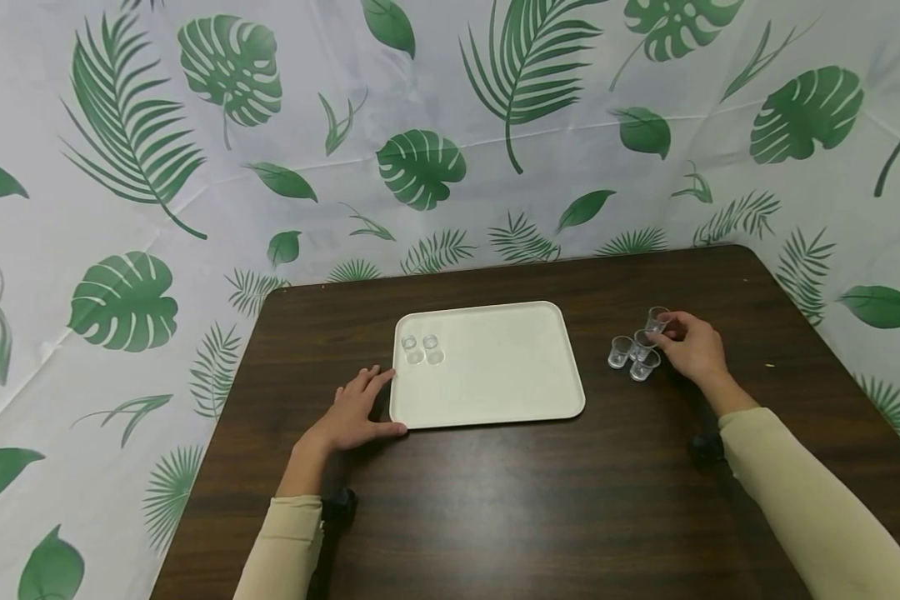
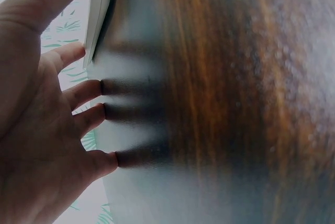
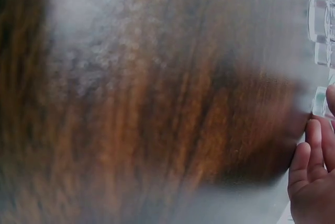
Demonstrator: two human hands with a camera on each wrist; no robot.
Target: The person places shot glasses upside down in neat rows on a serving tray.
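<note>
Near the table's right side, my right hand [image 1: 692, 348] pinches a small clear shot glass [image 1: 656, 318] between thumb and fingers. Close against it stand several more shot glasses [image 1: 619, 353], their rims up. The right wrist view catches part of the pinched shot glass [image 3: 320, 101] at its right edge. My left hand [image 1: 351, 415] lies spread at the left end of a cream tray [image 1: 502, 362], thumb and index finger touching its rim. Small clear glasses [image 1: 431, 342] stand on the tray's left part; which way up they are, I cannot tell.
The dark wooden table [image 1: 480, 508] carries everything. Behind it hangs a white cloth [image 1: 330, 200] printed with green leaves, close along the table's back edge.
</note>
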